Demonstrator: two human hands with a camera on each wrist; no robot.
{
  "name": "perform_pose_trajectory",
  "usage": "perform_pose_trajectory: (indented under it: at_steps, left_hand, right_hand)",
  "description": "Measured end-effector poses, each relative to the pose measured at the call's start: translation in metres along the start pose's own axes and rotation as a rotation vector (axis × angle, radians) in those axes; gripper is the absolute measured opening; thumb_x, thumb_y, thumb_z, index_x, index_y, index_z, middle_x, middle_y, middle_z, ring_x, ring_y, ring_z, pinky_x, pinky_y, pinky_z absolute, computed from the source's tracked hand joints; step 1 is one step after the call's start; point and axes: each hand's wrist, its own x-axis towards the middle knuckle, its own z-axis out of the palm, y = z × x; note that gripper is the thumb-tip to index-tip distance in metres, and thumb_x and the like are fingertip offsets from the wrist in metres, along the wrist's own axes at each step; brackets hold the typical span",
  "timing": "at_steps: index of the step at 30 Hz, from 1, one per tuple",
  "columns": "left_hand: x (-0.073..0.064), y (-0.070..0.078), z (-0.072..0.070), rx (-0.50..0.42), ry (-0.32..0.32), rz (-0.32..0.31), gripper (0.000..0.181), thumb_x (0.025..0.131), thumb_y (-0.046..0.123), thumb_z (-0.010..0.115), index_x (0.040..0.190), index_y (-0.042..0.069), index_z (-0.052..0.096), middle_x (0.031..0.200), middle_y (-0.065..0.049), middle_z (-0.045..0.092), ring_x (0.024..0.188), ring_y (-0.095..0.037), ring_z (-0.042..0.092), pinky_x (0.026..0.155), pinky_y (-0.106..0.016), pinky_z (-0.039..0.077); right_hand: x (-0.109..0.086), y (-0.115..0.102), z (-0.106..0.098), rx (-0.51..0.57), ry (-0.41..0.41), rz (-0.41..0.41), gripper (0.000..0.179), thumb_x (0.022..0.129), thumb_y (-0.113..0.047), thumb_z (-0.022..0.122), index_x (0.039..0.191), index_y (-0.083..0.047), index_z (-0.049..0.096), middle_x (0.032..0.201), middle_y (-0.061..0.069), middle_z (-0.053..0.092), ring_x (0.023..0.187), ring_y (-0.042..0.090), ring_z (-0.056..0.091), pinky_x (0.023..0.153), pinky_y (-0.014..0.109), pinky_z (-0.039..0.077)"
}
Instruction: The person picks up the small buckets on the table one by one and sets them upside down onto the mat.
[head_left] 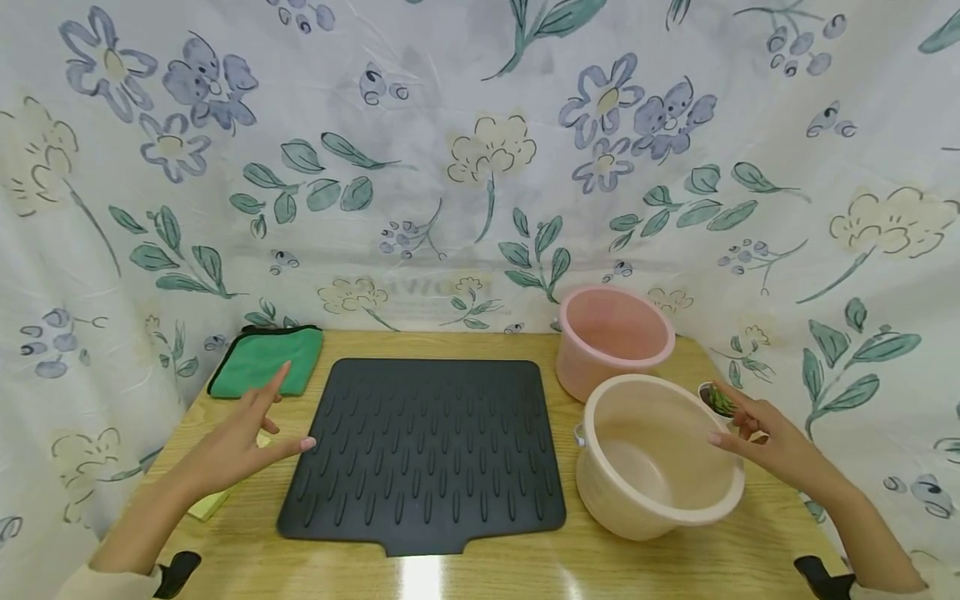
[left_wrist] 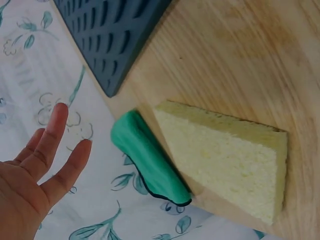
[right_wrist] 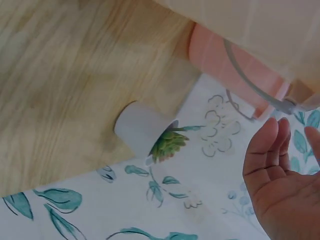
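Observation:
My left hand (head_left: 238, 437) hovers with loose fingers above the table's left side, holding nothing. Under it lies a yellow sponge (head_left: 212, 500), partly hidden by the hand and seen whole in the left wrist view as a thick pale block (left_wrist: 225, 162). A folded green cloth (head_left: 266, 360) with black edging lies farther back. My right hand (head_left: 772, 437), also holding nothing, has its fingers over the right rim of a cream bucket (head_left: 622, 508) in the head view. A small white pot (right_wrist: 142, 127) with a green succulent (right_wrist: 170, 145) stands beyond that hand.
A dark ridged drying mat (head_left: 431, 450) lies at the middle of the wooden table (head_left: 510, 575). Behind the cream bucket stands a pink bucket (head_left: 577, 367). Flower-printed curtain (head_left: 420, 167) closes in the back and both sides. Both buckets have handles.

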Motion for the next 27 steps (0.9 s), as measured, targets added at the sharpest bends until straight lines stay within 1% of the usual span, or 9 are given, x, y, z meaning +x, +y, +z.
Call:
perform_pose_trajectory:
  at_steps: [3, 8, 10, 13, 17, 19, 22, 25, 27]
  left_hand:
    - [-0.001, -0.002, 0.002, -0.013, -0.012, -0.009, 0.107, 0.09, 0.049, 0.069, 0.158, 0.036, -0.013, 0.143, -0.026, 0.036, 0.102, -0.029, 0.061, 0.064, -0.039, 0.048]
    - [-0.002, -0.003, 0.005, -0.006, -0.017, -0.021, 0.107, 0.09, 0.051, 0.068, 0.157, 0.036, -0.013, 0.14, -0.024, 0.039, 0.102, -0.028, 0.059, 0.061, -0.036, 0.046]
    - [-0.003, -0.004, 0.006, -0.012, -0.02, -0.025, 0.107, 0.09, 0.051, 0.068, 0.157, 0.037, -0.013, 0.14, -0.024, 0.039, 0.102, -0.028, 0.059, 0.061, -0.036, 0.046]
    - [-0.006, -0.007, 0.009, -0.038, -0.038, -0.04, 0.107, 0.09, 0.051, 0.068, 0.157, 0.039, -0.015, 0.14, -0.024, 0.036, 0.102, -0.029, 0.058, 0.06, -0.036, 0.045]
    - [-0.011, -0.012, 0.015, -0.086, -0.064, -0.056, 0.108, 0.09, 0.048, 0.069, 0.156, 0.039, -0.016, 0.138, -0.025, 0.034, 0.102, -0.029, 0.056, 0.062, -0.036, 0.045]
    - [-0.014, -0.014, 0.018, -0.109, -0.072, -0.062, 0.107, 0.09, 0.047, 0.069, 0.156, 0.039, -0.015, 0.136, -0.024, 0.034, 0.101, -0.028, 0.055, 0.063, -0.035, 0.046]
    - [-0.016, -0.018, 0.023, -0.109, -0.08, -0.063, 0.106, 0.09, 0.047, 0.07, 0.157, 0.039, -0.011, 0.132, -0.023, 0.037, 0.097, -0.024, 0.054, 0.062, -0.034, 0.045]
    - [-0.018, -0.022, 0.027, -0.091, -0.091, -0.081, 0.104, 0.089, 0.049, 0.07, 0.158, 0.04, -0.009, 0.13, -0.021, 0.04, 0.094, -0.02, 0.054, 0.061, -0.033, 0.044]
    - [-0.019, -0.024, 0.03, -0.083, -0.1, -0.085, 0.104, 0.089, 0.05, 0.07, 0.158, 0.039, -0.007, 0.129, -0.021, 0.042, 0.093, -0.019, 0.054, 0.061, -0.033, 0.043]
  right_hand:
    - [-0.007, 0.003, 0.002, 0.009, 0.004, 0.047, 0.077, 0.095, -0.013, 0.066, 0.159, -0.013, 0.023, 0.098, 0.009, 0.046, 0.076, 0.006, 0.051, 0.065, 0.024, 0.042]
    - [-0.017, 0.008, 0.007, 0.077, 0.017, 0.112, 0.075, 0.098, -0.014, 0.063, 0.16, -0.02, 0.021, 0.095, 0.003, 0.052, 0.077, 0.006, 0.056, 0.065, 0.023, 0.046]
    - [-0.02, 0.01, 0.009, 0.125, 0.016, 0.143, 0.074, 0.099, -0.014, 0.061, 0.16, -0.024, 0.02, 0.092, 0.0, 0.054, 0.075, 0.008, 0.056, 0.063, 0.024, 0.048]
    - [-0.025, 0.011, 0.01, 0.2, 0.01, 0.202, 0.071, 0.102, -0.016, 0.056, 0.16, -0.03, 0.018, 0.092, -0.004, 0.056, 0.077, 0.007, 0.057, 0.066, 0.024, 0.052]
    - [-0.029, 0.012, 0.013, 0.331, 0.0, 0.269, 0.066, 0.106, -0.017, 0.048, 0.16, -0.032, 0.014, 0.097, -0.009, 0.061, 0.084, 0.005, 0.063, 0.072, 0.026, 0.056]
    - [-0.031, 0.013, 0.015, 0.421, -0.005, 0.29, 0.063, 0.107, -0.017, 0.046, 0.16, -0.032, 0.015, 0.099, -0.01, 0.063, 0.088, 0.006, 0.065, 0.075, 0.026, 0.056]
    - [-0.033, 0.015, 0.018, 0.586, -0.019, 0.281, 0.061, 0.107, -0.015, 0.043, 0.16, -0.032, 0.017, 0.104, -0.01, 0.065, 0.093, 0.006, 0.066, 0.078, 0.025, 0.056]
    - [-0.035, 0.018, 0.022, 0.766, -0.036, 0.226, 0.06, 0.107, -0.008, 0.04, 0.159, -0.032, 0.021, 0.11, -0.008, 0.067, 0.098, 0.007, 0.067, 0.08, 0.025, 0.057]
    - [-0.037, 0.019, 0.025, 0.853, -0.053, 0.177, 0.06, 0.107, -0.004, 0.037, 0.159, -0.032, 0.023, 0.113, -0.006, 0.068, 0.1, 0.009, 0.068, 0.08, 0.027, 0.057]
